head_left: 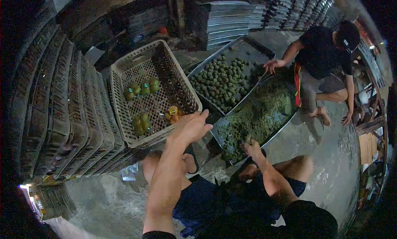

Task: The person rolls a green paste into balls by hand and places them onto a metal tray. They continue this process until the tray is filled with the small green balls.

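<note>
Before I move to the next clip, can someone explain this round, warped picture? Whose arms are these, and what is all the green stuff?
One camera on a person's head looks down through a wide lens, hence the bent edges. The two bare arms from the bottom edge are the wearer's. The left hand reaches open over the rim of a crate holding a few packs of green fruit. The right hand rests in a tray of green bits; whether its fingers hold anything is unclear. A second tray holds loose fruit. Another person crouches beside it, a hand on the tray.
</note>
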The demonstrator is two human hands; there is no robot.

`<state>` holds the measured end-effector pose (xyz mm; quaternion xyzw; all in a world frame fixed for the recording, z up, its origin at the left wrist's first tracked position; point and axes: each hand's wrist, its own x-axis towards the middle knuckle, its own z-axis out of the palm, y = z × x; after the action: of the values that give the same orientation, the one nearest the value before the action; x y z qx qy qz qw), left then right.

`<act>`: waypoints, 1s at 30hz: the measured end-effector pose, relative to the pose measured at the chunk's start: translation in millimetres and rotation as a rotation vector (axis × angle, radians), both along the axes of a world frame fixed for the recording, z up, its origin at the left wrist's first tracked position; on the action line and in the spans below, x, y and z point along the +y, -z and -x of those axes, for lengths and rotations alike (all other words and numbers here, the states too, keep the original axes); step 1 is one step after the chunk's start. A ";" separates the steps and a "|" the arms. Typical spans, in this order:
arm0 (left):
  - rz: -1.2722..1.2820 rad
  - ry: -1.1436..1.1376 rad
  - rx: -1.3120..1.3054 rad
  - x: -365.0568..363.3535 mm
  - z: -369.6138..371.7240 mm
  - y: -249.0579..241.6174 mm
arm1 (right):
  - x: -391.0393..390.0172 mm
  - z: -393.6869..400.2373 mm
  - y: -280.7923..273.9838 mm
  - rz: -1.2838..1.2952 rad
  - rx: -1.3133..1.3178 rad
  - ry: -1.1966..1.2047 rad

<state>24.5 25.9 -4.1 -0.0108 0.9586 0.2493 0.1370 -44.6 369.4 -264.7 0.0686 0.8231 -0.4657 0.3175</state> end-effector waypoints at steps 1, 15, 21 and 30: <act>0.001 -0.006 0.003 -0.1 -2.1 -2.9 | -4.8 0.0 1.8 -0.125 0.164 -0.085; -0.021 -0.018 0.001 -5.1 -3.9 -11.6 | -0.4 3.2 11.4 -0.230 0.315 -0.313; -0.019 -0.007 -0.007 -2.1 -1.8 -7.9 | -27.4 -3.3 -57.4 -0.505 0.243 -0.318; 0.013 0.009 -0.050 5.0 0.9 -11.1 | -1.7 -10.9 -48.9 0.098 0.033 0.046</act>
<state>23.6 30.9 6.9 -0.0137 0.9566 0.2419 0.1619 -33.7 367.7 -215.8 0.0643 0.8027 -0.5138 0.2959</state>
